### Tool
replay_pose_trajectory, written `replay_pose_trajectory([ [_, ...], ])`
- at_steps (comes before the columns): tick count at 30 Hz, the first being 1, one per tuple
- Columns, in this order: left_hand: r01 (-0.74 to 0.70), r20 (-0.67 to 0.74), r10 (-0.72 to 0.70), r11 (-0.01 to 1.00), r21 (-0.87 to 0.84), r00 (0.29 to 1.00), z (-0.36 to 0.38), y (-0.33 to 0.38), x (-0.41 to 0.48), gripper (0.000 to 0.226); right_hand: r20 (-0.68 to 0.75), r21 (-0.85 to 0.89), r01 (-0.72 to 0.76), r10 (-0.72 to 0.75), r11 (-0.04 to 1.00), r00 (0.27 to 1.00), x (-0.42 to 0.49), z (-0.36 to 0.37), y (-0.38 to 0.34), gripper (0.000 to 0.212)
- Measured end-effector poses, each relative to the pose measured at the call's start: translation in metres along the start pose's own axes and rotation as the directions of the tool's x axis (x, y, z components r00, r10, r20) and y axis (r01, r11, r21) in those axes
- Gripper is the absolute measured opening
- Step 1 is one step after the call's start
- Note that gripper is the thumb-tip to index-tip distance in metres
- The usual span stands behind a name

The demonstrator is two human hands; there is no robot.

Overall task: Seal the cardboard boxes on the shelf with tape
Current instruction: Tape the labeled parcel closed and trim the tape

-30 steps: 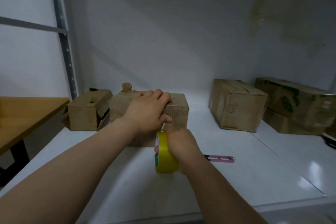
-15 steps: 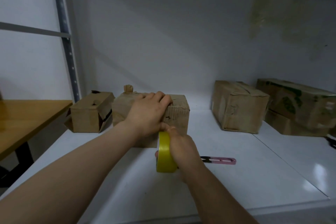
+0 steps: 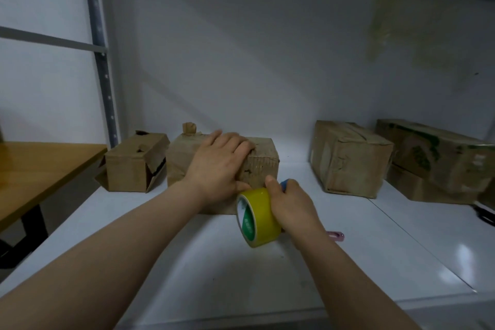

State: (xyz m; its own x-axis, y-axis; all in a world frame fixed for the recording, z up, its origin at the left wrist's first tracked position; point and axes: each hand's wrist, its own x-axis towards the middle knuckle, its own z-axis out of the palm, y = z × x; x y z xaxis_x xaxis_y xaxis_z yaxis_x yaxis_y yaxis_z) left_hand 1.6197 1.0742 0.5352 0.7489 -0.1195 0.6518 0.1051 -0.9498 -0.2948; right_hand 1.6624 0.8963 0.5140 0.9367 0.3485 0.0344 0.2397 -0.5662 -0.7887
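The white shelf [image 3: 401,249] takes up most of what I see, with one wooden table [image 3: 40,169] off to its left. I count five cardboard boxes on the shelf. At the far right a green-printed box [image 3: 434,153] sits on top of a plain lower box [image 3: 428,190]. Just left of those stands a crumpled box [image 3: 345,158], the middle box [image 3: 263,166] is right in front of me, and at the far left is a small torn box [image 3: 128,169] whose side flap hangs open.

My left hand [image 3: 217,166] lies spread over the middle box, fingers fairly straight across its top and palm against its near face. My right hand [image 3: 292,203] grips the one yellow tape roll [image 3: 263,211], held just in front of that box's near right corner and close beside my left thumb. The green print on the far box and the roll's green-and-white inner label are too blurred to read (I can make out no letters). One pink cutter [image 3: 336,236] peeks out behind my right wrist.
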Motion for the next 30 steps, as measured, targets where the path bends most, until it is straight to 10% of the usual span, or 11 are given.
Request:
replay_pose_trajectory([
  [8, 0.157, -0.339, -0.220, 0.967, -0.202, 0.915, 0.011, 0.017, -0.046, 0.041, -0.127, -0.102, 0.171, -0.184, 0.980, 0.975, 0.014, -0.019, 0.025, 0.015],
  [11, 0.500, 0.008, -0.526, 0.804, -0.322, 0.850, -0.004, 0.034, -0.059, 0.048, 0.026, -0.243, 0.187, -0.187, 0.952, 0.982, 0.022, -0.033, 0.039, 0.009],
  [14, 0.776, 0.428, -0.657, 0.431, -0.461, 0.620, -0.012, 0.046, -0.055, 0.054, -0.078, -0.182, 0.337, -0.355, 0.924, 0.932, 0.021, -0.044, 0.043, 0.007],
  [17, 0.811, 0.754, -0.470, -0.123, -0.572, 0.460, -0.019, 0.056, -0.039, 0.064, -0.253, -0.220, 0.558, -0.599, 0.800, 0.760, 0.018, -0.052, 0.023, 0.022],
  [20, 0.840, 0.910, -0.241, -0.359, -0.408, 0.339, -0.017, 0.067, -0.029, 0.066, -0.099, -0.301, 0.640, -0.691, 0.707, 0.716, 0.029, -0.053, -0.011, 0.060],
  [23, 0.731, 0.918, -0.141, -0.565, -0.382, 0.371, -0.017, 0.077, -0.020, 0.043, 0.189, -0.368, 0.645, -0.625, 0.670, 0.757, 0.047, -0.038, -0.030, 0.087],
  [30, 0.769, 0.935, -0.085, -0.546, -0.332, 0.343, -0.016, 0.064, -0.017, 0.039, 0.125, -0.342, 0.671, -0.676, 0.658, 0.726, 0.075, -0.011, -0.019, 0.075],
])
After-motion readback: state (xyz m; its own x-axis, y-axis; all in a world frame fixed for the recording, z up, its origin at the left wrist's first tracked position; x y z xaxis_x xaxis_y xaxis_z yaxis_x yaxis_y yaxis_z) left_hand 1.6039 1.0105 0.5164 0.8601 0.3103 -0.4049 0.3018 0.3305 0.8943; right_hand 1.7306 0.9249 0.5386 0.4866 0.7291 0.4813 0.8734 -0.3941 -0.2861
